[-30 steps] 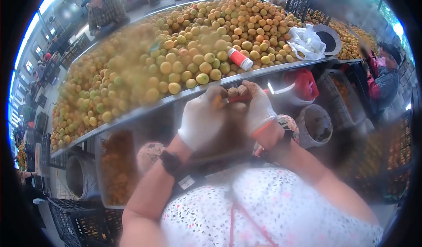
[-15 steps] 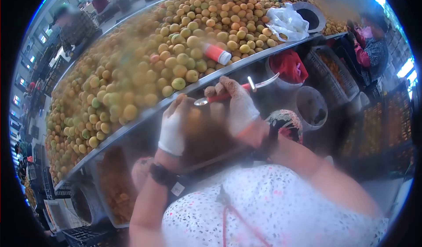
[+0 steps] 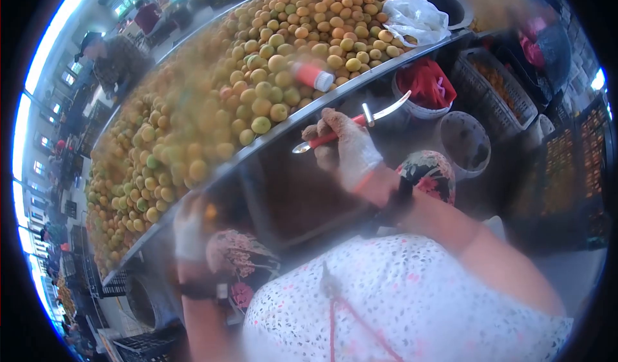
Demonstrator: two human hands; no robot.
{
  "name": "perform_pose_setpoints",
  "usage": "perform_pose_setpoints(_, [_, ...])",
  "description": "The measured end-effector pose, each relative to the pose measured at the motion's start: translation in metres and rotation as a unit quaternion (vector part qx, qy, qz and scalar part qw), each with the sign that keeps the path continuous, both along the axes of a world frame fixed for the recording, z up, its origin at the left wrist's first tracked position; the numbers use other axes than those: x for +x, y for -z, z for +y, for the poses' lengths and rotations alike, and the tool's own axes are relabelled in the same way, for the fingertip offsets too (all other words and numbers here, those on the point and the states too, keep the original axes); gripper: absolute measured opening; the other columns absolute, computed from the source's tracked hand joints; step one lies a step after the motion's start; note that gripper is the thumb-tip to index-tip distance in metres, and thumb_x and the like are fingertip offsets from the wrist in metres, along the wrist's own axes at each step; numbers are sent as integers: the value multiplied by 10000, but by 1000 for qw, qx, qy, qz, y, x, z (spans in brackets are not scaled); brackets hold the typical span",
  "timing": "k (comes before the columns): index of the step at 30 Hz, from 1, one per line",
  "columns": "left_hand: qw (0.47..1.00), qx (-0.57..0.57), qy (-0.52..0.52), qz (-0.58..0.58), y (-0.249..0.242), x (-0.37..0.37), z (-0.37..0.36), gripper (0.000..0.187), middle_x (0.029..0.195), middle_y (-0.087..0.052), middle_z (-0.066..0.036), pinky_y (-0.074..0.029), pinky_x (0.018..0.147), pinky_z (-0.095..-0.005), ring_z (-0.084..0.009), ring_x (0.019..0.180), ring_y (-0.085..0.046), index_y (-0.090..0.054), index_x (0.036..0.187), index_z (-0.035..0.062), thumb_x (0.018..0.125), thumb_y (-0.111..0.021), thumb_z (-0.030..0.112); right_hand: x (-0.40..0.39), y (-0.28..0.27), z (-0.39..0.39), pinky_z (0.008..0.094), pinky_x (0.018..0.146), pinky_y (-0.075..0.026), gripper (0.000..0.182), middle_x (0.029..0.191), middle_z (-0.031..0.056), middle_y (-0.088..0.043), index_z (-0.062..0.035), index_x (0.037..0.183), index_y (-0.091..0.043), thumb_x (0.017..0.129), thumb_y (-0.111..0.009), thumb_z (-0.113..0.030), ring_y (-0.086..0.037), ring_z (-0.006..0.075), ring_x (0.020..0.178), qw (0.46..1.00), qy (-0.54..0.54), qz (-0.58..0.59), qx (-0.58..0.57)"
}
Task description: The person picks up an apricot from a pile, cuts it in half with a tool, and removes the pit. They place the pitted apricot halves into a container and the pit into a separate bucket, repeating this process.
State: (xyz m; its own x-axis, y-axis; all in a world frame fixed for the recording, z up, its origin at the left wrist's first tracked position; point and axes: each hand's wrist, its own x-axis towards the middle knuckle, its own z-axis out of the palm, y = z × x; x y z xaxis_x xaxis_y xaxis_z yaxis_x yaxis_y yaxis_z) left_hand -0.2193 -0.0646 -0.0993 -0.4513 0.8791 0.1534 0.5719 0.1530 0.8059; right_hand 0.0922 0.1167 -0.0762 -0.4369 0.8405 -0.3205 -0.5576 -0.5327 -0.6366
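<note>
Red-handled tool (image 3: 341,132) gripped in right hand (image 3: 347,149), held just below the counter edge (image 3: 360,95). Long axis near level, rising slightly rightward: spoon-like end toward the left, curved blade toward the right. Fruit pile (image 3: 257,92) lay above and beyond the tool, on the counter, the nearest fruit just over the rim. Right hand clearly the nearer to the pile. Left hand (image 3: 190,230) sat lower and well to the left, beneath the counter, blurred; something orange showed at it, grip could not be told. Red-capped bottle (image 3: 312,77) lay among the fruit above the tool.
</note>
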Motion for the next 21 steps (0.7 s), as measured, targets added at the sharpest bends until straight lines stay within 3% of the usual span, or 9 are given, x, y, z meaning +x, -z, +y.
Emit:
perform_pose_setpoints(4, [981, -44, -99, 163, 42, -124, -77, 312, 904, -639, -45, -478, 742, -273, -123, 803, -572, -676, 1074, -4, 984, -642, 292, -9, 20, 7, 324, 661, -507, 294, 792, 100, -687, -117, 749, -598, 1007, -596, -256, -608, 188, 656, 999, 16, 29, 17])
perform_pose_setpoints(5, [975, -40, -217, 9, 33, -120, -83, 322, 904, -624, -45, -484, 715, -281, -123, 771, -564, -672, 1078, 7, 984, -644, 314, -8, 16, 5, 341, 785, -510, 291, 778, 94, -670, -118, 772, -606, 1025, -568, -256, -616, 215, 710, 1000, 3, 24, -3])
perform_pose_setpoints(8, [945, -100, -310, 32, 29, -166, -120, 481, 1087, -699, -142, -515, 852, -365, -247, 950, -630, -648, 1221, -43, 971, -643, 368, -2, 6, 3, 334, 798, -522, 194, 868, 79, -669, -117, 840, -649, 999, -570, -194, -635, 231, 760, 998, -20, 14, -50])
perform_pose_setpoints(9, [916, -119, -310, 225, 51, -237, -140, 494, 1087, -709, -166, -513, 863, -367, -251, 959, -640, -653, 1204, -52, 965, -644, 379, -9, 52, 19, 367, 792, -546, 96, 997, 64, -663, -118, 915, -685, 935, -593, -139, -648, 248, 799, 988, -89, -42, 116])
perform_pose_setpoints(10, [903, -126, -345, 224, 36, -249, -137, 470, 1054, -713, -172, -515, 850, -367, -252, 931, -643, -664, 1184, -53, 967, -642, 364, -13, 64, 23, 401, 804, -565, 146, 1089, 75, -647, -109, 980, -707, 885, -596, -105, -674, 292, 886, 968, -88, -125, 200])
perform_pose_setpoints(12, [935, -20, -343, 85, 10, -269, -113, 379, 990, -682, -149, -530, 830, -352, -254, 927, -653, -631, 1232, -40, 973, -646, 237, 7, 15, 12, 420, 813, -561, 132, 1037, 120, -676, -91, 982, -705, 898, -610, -129, -689, 327, 922, 968, -65, -195, 147])
perform_pose_setpoints(16, [994, 3, -100, 43, -67, -217, -13, 353, 1184, -614, -170, -567, 847, -346, -280, 1015, -649, -559, 1315, -40, 963, -558, -9, 13, -5, 15, 422, 807, -550, 122, 953, 160, -695, -76, 954, -711, 914, -619, -146, -695, 352, 947, 970, -20, -218, 106])
perform_pose_setpoints(18, [996, 33, 11, 85, -101, -135, 58, 334, 1154, -631, -138, -559, 848, -334, -242, 1026, -648, -582, 1309, -5, 988, -572, 89, 17, -5, 20, 392, 681, -528, 164, 808, 146, -695, -45, 851, -692, 918, -614, -173, -693, 298, 755, 981, -7, -162, 111])
perform_pose_setpoints(21, [995, 1, 75, -66, -132, -18, 147, 334, 1077, -654, -63, -524, 777, -288, -161, 972, -646, -618, 1261, 38, 1014, -562, 257, 32, -11, 25, 326, 527, -446, 211, 749, 96, -667, -34, 798, -676, 910, -577, -183, -614, 194, 611, 997, -16, -69, 43])
